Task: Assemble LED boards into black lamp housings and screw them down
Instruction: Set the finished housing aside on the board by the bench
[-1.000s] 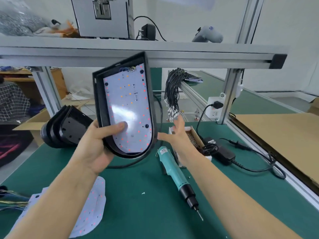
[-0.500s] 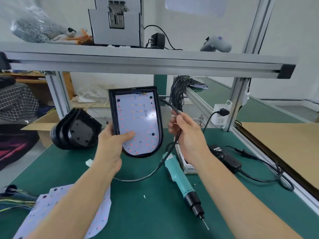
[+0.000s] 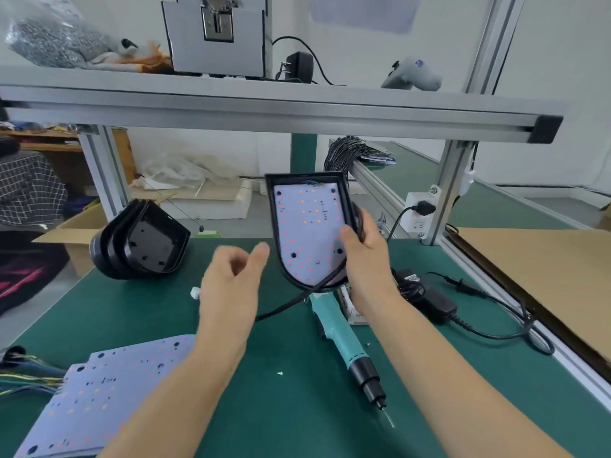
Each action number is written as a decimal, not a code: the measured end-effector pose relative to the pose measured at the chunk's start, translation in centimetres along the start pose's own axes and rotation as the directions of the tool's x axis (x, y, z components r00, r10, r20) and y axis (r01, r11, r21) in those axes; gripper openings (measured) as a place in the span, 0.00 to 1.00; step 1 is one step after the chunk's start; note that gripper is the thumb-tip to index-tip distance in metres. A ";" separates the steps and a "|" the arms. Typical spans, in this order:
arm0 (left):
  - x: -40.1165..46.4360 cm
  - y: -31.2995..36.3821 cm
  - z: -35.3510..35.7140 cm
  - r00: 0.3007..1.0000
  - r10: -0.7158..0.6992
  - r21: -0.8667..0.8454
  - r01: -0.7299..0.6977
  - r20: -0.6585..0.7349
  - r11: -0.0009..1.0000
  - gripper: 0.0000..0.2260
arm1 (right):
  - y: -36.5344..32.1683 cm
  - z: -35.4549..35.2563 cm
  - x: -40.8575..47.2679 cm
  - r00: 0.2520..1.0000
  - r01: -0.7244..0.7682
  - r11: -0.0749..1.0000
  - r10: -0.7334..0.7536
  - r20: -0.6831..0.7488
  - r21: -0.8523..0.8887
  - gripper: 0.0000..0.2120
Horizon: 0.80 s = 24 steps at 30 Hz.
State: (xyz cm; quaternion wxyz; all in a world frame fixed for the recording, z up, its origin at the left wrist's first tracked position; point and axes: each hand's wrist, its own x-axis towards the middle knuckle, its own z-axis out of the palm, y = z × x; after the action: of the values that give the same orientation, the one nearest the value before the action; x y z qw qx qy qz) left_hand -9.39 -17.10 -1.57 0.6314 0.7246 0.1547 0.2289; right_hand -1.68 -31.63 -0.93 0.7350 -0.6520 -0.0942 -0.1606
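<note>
While our right hand (image 3: 362,256) pinches the housing (image 3: 309,226) upright — board (image 3: 307,233) seated — our spread, empty left hand (image 3: 231,282) hovers beside; the screwdriver (image 3: 344,342) lies nearer the right.

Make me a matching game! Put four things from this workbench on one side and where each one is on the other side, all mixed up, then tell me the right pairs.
Things:
1. lamp housing with LED board
2. teal screwdriver
3. stack of empty black housings
4. loose LED boards

Places:
A. lying on the green mat between the two forearms
B. held up by the right hand
C. flat at the mat's near left corner
D. standing at the mat's far left edge

Pairs: 1-B, 2-A, 3-D, 4-C
</note>
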 end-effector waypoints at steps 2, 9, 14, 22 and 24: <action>-2.4 0.1 -1.2 0.869 -0.253 0.100 0.233 0.425 0.967 0.26 | -0.1 -1.0 0.4 0.998 -0.013 0.999 0.016 -0.066 0.046 0.17; 0.0 -0.1 1.2 0.764 -0.487 -0.516 0.645 0.422 0.564 0.13 | -2.0 -4.4 -1.1 0.992 -0.060 0.994 0.070 -0.109 0.090 0.17; 0.4 0.3 5.7 0.975 -0.195 -0.243 0.217 0.109 0.946 0.20 | -3.0 -8.4 -3.3 0.993 0.008 0.999 -0.014 -0.120 -0.052 0.20; -6.5 3.4 15.5 0.865 0.208 -0.215 -0.119 0.457 0.969 0.16 | -4.4 -17.5 -6.4 0.931 0.021 0.967 -0.112 -0.347 -0.256 0.19; -8.0 4.0 18.5 0.774 0.180 -0.215 -0.058 0.607 0.975 0.15 | -4.7 -20.0 -7.0 0.899 -0.014 0.958 -0.113 -0.424 -0.285 0.20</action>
State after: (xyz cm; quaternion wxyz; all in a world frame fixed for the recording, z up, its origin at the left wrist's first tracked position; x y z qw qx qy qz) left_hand -6.70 -37.43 -0.51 0.6954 0.7061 -0.1305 0.0298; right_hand -11.26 -51.07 -1.66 0.6329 -0.6945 0.0796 -0.3327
